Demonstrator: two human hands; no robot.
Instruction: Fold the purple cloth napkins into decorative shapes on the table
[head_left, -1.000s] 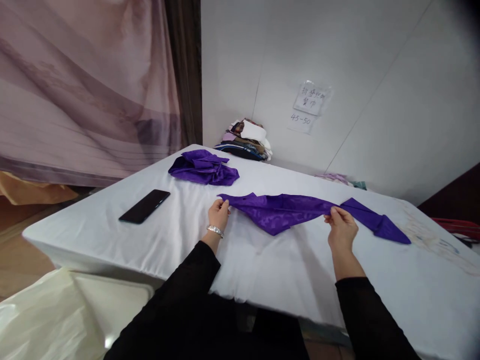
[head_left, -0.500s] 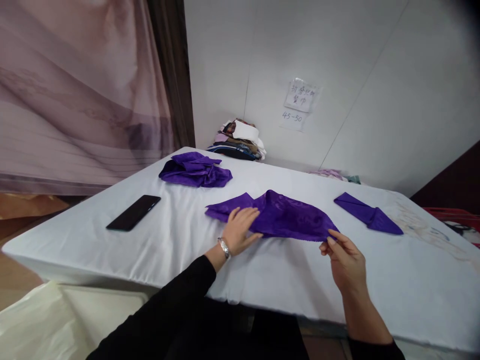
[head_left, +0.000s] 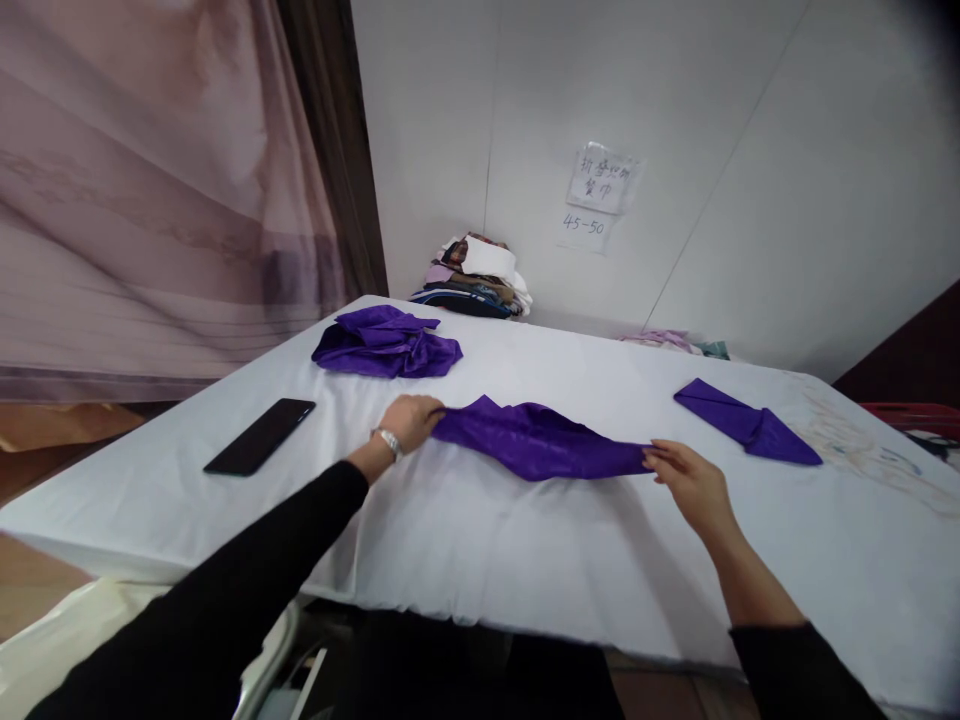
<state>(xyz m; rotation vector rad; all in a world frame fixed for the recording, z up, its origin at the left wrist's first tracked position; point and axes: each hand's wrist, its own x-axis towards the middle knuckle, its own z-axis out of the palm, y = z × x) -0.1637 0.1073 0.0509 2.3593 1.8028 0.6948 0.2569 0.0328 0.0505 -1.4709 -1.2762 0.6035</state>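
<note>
Over white table, stretches purple cloth pinched in left hand and right hand, apparently straightening it, next needing even tension.

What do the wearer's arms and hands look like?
Left sleeve and right sleeve: plain black, the left ending near the wrist, the right higher up. Left hand and right hand: ungloved. Silver-coloured bracelet on the left wrist.

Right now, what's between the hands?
In the head view, a purple cloth spans the gap, one end in the left hand, the other in the right hand.
</note>
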